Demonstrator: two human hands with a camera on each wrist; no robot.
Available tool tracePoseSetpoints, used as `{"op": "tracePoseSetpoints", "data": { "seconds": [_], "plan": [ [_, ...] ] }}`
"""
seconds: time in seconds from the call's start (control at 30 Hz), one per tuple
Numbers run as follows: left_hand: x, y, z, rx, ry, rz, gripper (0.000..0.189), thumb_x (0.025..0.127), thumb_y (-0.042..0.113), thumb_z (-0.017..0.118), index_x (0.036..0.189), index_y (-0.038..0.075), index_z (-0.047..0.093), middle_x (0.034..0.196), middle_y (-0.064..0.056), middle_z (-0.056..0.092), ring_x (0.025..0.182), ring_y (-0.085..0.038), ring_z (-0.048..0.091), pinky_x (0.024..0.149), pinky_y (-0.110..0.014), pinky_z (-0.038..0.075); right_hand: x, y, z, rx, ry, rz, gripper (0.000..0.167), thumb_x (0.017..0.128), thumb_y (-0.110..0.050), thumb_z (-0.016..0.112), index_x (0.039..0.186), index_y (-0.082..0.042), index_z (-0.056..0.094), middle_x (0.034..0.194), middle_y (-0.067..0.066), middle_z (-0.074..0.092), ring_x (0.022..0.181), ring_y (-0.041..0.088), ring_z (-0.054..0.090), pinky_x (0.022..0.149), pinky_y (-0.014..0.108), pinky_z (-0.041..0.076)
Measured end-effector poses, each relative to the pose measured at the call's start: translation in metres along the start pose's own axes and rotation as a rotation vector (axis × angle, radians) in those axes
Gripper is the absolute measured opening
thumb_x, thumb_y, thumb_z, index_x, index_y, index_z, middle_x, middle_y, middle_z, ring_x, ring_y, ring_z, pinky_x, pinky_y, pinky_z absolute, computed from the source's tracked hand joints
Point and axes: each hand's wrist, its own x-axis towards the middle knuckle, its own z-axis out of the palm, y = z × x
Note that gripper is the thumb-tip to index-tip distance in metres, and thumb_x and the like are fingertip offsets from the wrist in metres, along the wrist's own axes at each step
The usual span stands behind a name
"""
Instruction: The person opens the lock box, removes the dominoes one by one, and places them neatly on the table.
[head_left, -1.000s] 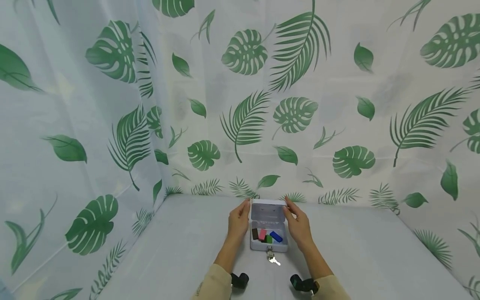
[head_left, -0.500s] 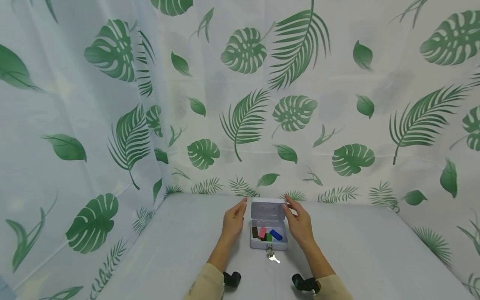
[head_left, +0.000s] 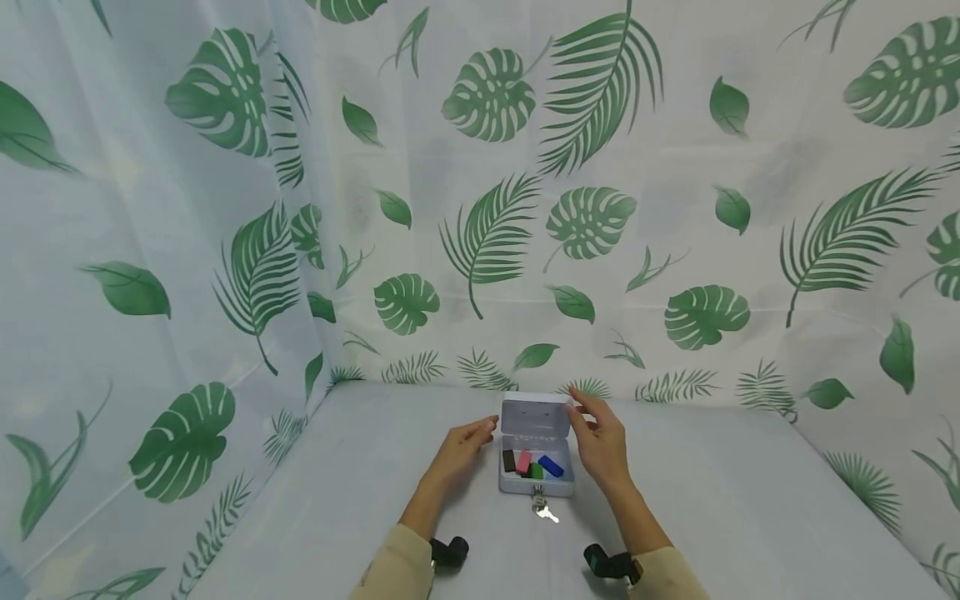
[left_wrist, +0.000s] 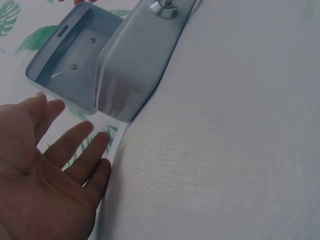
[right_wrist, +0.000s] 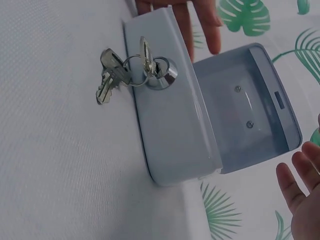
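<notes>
A small pale cash box (head_left: 537, 483) stands on the table with its lid (head_left: 536, 417) raised. Inside lie several small blocks: a dark one (head_left: 509, 461), a pink one (head_left: 524, 462), a green one (head_left: 536, 471) and a blue one (head_left: 551, 466). One key sits in the front lock (right_wrist: 162, 72), and another key (right_wrist: 112, 75) hangs from its ring. My left hand (head_left: 456, 450) is spread beside the box, apart from it, palm showing in the left wrist view. At the lid's upper right corner are my right hand's (head_left: 602, 437) fingertips, fingers fairly straight.
White cloth covers the table (head_left: 337, 500) on both sides of the box. Close behind the box rises a leaf-printed curtain (head_left: 600, 333), and another panel of it (head_left: 187, 333) runs along the left. A black camera mount is on each wrist.
My left hand has let go of the lid's left edge and drawn back to the left and down. The right hand stays at the lid; the box holds its place.
</notes>
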Motion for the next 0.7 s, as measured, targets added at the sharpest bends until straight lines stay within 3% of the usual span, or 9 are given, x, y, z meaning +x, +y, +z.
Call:
{"op": "tracePoseSetpoints", "data": {
  "seconds": [0.17,0.33,0.47,0.7],
  "plan": [
    [-0.001,-0.003,0.002,0.009,-0.05,0.017,0.042,0.11,0.028,0.053,0.143,0.004,0.062,0.148,-0.014,0.061,0.137,-0.037,0.059,0.12,-0.054,0.04,0.0,-0.002,0.0,-0.001,0.032,-0.014,0.032,0.104,-0.012,0.065,0.136,-0.012,0.07,0.131,0.007,0.07,0.102,0.009,0.06,0.078,0.005,0.047],
    [-0.003,-0.003,0.002,0.031,-0.056,-0.003,0.04,0.106,0.025,0.062,0.143,0.01,0.064,0.147,-0.009,0.062,0.145,-0.031,0.051,0.123,-0.053,0.036,0.0,-0.003,0.0,0.014,0.028,-0.042,0.03,0.103,-0.012,0.066,0.133,-0.012,0.071,0.127,0.008,0.072,0.097,0.007,0.06,0.075,0.006,0.048],
    [-0.007,-0.001,0.001,0.046,-0.094,-0.043,0.043,0.1,0.026,0.071,0.141,0.012,0.066,0.145,-0.007,0.065,0.14,-0.03,0.057,0.119,-0.054,0.042,-0.001,-0.004,0.001,0.037,0.023,-0.06,0.029,0.102,-0.011,0.068,0.131,-0.011,0.073,0.12,0.009,0.074,0.093,0.009,0.061,0.072,0.008,0.049],
    [-0.011,-0.001,0.001,0.106,-0.147,-0.035,0.053,0.091,0.028,0.082,0.139,0.012,0.068,0.142,-0.005,0.067,0.139,-0.032,0.058,0.118,-0.055,0.043,-0.004,-0.003,0.005,0.068,-0.03,-0.103,0.016,0.1,-0.012,0.071,0.114,-0.011,0.079,0.101,0.006,0.077,0.08,0.009,0.06,0.063,0.014,0.049]
  ]
}}
